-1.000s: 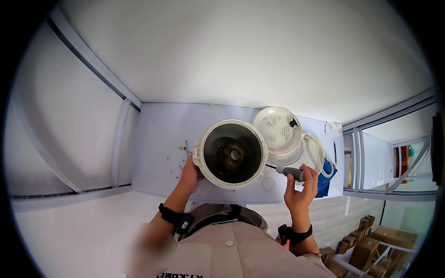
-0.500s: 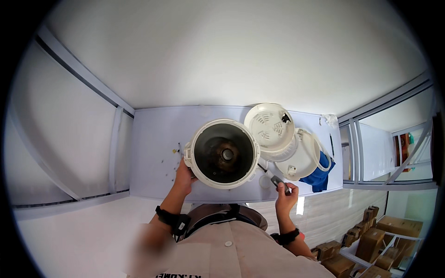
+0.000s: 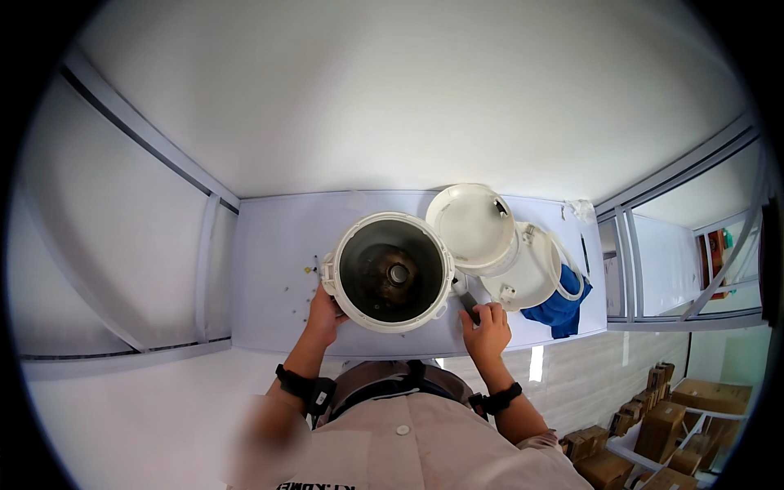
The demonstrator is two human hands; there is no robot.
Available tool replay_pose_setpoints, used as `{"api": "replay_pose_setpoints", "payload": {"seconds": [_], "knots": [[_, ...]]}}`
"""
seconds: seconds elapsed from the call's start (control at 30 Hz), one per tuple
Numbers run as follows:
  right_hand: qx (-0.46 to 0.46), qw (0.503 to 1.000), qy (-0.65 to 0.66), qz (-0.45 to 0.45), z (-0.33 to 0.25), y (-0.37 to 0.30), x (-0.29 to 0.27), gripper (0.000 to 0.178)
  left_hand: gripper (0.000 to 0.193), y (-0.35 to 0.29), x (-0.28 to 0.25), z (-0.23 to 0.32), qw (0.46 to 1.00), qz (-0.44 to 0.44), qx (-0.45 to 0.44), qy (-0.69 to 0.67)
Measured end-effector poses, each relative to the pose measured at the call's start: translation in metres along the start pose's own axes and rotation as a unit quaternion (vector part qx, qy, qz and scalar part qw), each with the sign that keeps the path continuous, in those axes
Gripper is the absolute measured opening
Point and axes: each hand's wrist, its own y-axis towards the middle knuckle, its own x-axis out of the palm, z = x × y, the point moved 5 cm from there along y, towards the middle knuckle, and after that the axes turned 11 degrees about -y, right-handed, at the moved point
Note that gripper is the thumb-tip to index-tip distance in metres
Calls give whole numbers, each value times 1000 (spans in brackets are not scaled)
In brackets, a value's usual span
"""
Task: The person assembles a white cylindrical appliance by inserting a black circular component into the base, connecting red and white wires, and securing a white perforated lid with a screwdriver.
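A white rice cooker body (image 3: 390, 272) stands open on the pale table (image 3: 269, 278), its dark inside with a round centre plate showing. My left hand (image 3: 324, 317) grips its lower left side. My right hand (image 3: 487, 329) holds a slim dark-handled tool (image 3: 466, 298) whose tip points at the cooker's right edge. A white lid (image 3: 470, 222) rests tilted against the cooker's upper right. Beside it lies a second white round part (image 3: 531, 273) with a handle loop.
A blue cloth (image 3: 562, 309) lies at the table's right end under the white part. Small dark bits (image 3: 313, 268) are scattered left of the cooker. A crumpled clear bag (image 3: 581, 211) sits at the far right corner. Cardboard boxes (image 3: 661, 425) are stacked on the floor, lower right.
My right hand has moved left and closer to the cooker with the tool. The camera view has shifted, so cooker and lid sit lower left in the picture. My left hand stays on the cooker.
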Motion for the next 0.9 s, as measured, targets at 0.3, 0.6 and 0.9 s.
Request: {"api": "replay_pose_setpoints", "payload": {"seconds": [0.3,0.6,0.9], "knots": [[-226,943,232,-81,-130,127,-81,39,59,-1,4,1,1000,-25,3,-16],[-336,838,-55,-426,-171,132,32,116,61,0,6,0,999,-21,-26,17],[-326,811,-20,-484,-172,134,51,121,54,14,1,-10,998,-24,-18,-46]]}}
